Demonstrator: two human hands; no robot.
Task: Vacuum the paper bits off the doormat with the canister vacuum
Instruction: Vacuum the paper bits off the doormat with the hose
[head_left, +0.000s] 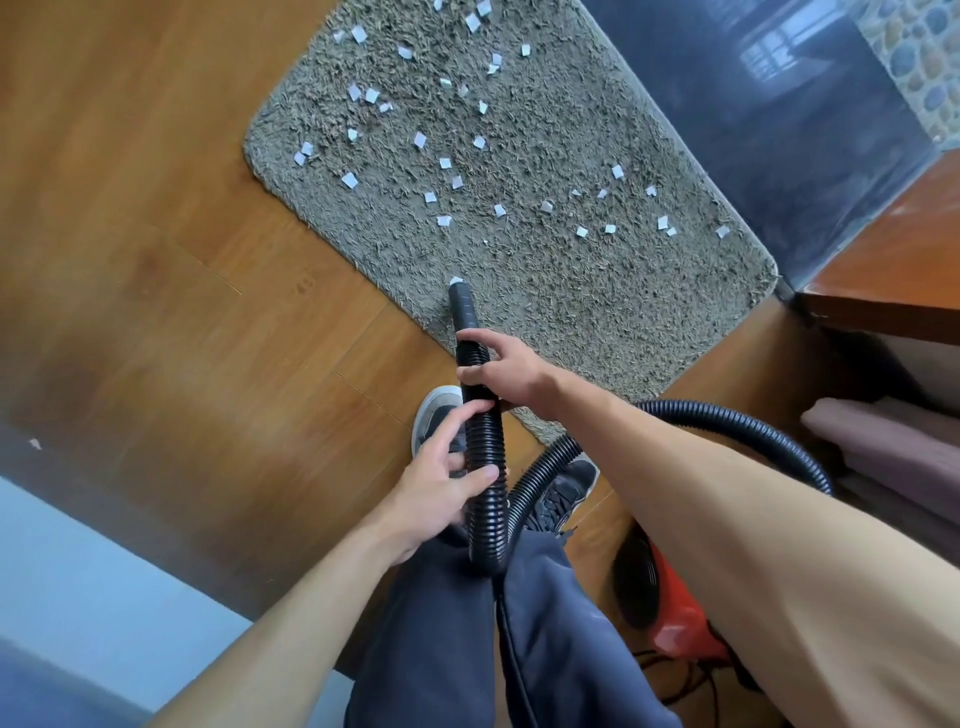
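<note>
We hold the black ribbed hose (483, 467) in both hands. Our right hand (511, 371) has its grip curled round the hose just behind the smooth rigid nozzle (464, 309). Our left hand (441, 491) is lower down, with thumb and fingers closed loosely about the ribs.

The hose looks light and springy. It bends in a loop by our knees, so we judge it will twist back unless steered from near the stiff end. The ribs should keep the grip from slipping.

The nozzle mouth rests on the near part of the grey shaggy doormat (571, 291), touching one paper bit (456, 281). The paper bits (445, 162) are thin, feather-light squares lying on the pile. They should lift easily, though the deep pile may snag some.

By our count:
- one hose
- one nozzle
- one doormat
- one red canister vacuum (680, 613), on the floor at our right
- roughly forty paper bits on the mat; the farthest are too small to count surely
- one stray scrap (35, 443) on the wooden floor (182, 260)
</note>
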